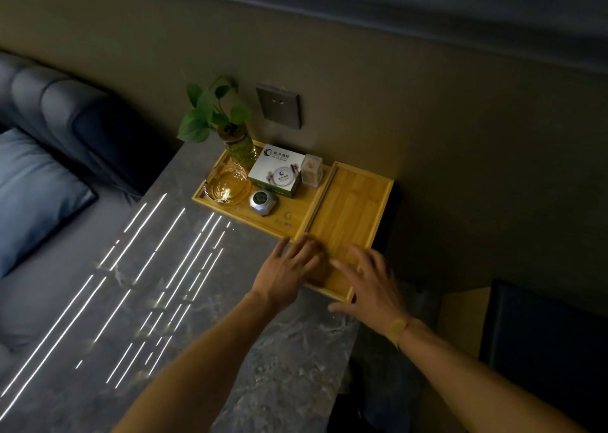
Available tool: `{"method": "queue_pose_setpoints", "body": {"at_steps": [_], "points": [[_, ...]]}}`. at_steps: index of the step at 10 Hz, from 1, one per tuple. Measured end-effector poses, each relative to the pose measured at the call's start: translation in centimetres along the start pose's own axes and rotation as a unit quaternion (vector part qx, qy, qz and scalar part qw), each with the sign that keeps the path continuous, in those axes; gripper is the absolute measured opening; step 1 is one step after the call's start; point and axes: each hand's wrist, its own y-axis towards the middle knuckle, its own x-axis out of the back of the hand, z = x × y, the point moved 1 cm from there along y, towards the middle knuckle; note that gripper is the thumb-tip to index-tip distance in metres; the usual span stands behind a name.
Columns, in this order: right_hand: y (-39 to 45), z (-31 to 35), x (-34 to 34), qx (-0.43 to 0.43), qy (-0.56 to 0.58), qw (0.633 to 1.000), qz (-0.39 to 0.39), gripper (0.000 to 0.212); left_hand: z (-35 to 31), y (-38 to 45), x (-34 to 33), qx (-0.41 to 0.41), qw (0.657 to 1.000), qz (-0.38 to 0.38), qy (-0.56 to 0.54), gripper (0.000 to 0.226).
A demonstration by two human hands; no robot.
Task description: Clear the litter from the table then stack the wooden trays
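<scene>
Reaching with both hands, fingers spread, nothing gripped: left hand and right hand lie over the near end of the empty tray, probably to lift it. Loaded tray touches its left side on the surface.

Both hands are resting at the near end of the empty tray, left hand beside right hand. Beyond the left hand, the loaded tray is sitting alongside, touching it, carrying a glass dish, box, and plant jar farthest back.
</scene>
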Motion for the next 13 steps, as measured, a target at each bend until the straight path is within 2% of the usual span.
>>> {"method": "queue_pose_setpoints", "body": {"at_steps": [1,2,3,4,5,6,8,9,10,11,12,13], "points": [[0.4,-1.5,0.8,-0.109,0.220,0.968,-0.048,0.085,-1.4,-1.2,-0.4,0.055,0.994,-0.052,-0.080,0.088],[3.2,-4.4,2.7,-0.294,0.538,0.790,-0.025,0.087,-4.2,-3.5,-1.4,0.228,0.900,-0.157,-0.336,0.092],[5.4,-5.6,3.6,-0.335,0.620,0.710,-0.012,0.086,-6.2,-4.4,-1.9,0.330,0.725,-0.186,-0.576,0.089],[8.1,-5.8,4.4,-0.323,0.656,0.682,0.009,0.075,-8.2,-3.7,-1.4,0.366,0.472,-0.149,-0.788,0.078],[9.0,-5.5,4.7,-0.323,0.644,0.693,0.033,0.061,-8.6,-2.8,-0.4,0.375,0.381,-0.128,-0.835,0.071],[9.7,-5.4,5.1,-0.348,0.634,0.690,0.034,0.049,-8.4,-1.4,1.1,0.389,0.267,-0.130,-0.872,0.064],[10.4,-5.0,5.5,-0.366,0.629,0.685,0.037,0.050,-8.2,-0.1,2.1,0.415,0.138,-0.133,-0.889,0.081],[10.5,-4.7,5.4,-0.365,0.619,0.695,0.035,0.055,-8.3,0.3,2.0,0.416,0.121,-0.134,-0.891,0.081],[10.3,-4.2,5.0,-0.361,0.605,0.710,0.024,0.062,-8.0,0.1,1.7,0.395,0.120,-0.112,-0.904,0.104],[10.6,-4.4,5.3,-0.353,0.601,0.717,0.021,0.061,-7.4,-0.4,1.5,0.371,0.159,-0.062,-0.913,0.105],[9.1,-4.3,4.8,-0.349,0.537,0.767,0.044,0.054,-6.5,-2.6,1.8,0.390,0.282,0.003,-0.877,0.069],[6.9,-3.6,3.8,-0.345,0.475,0.807,0.062,0.047,-5.7,-4.7,2.0,0.423,0.365,0.003,-0.830,0.038]]}}
